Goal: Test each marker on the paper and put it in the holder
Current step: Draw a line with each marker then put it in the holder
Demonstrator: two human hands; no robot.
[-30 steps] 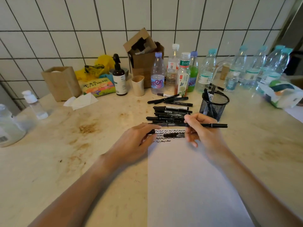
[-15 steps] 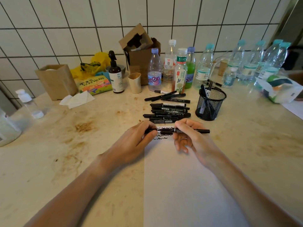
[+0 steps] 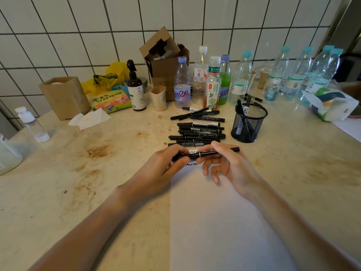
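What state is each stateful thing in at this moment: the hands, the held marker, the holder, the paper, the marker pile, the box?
Left hand: grips the marker's left end.
Right hand: pinches the marker's middle.
Held marker: level, above the paper's top edge.
Paper: flat, squiggles at the top.
Mesh holder: upright, a few markers inside.
Marker pile: lying on the counter.
Cardboard box: flaps open.

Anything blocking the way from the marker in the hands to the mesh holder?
Nothing visible. The marker is held level in both hands, left hand and right hand, over the paper. The mesh holder stands beyond and to the right, top open, a few markers inside. The marker pile lies left of that line.
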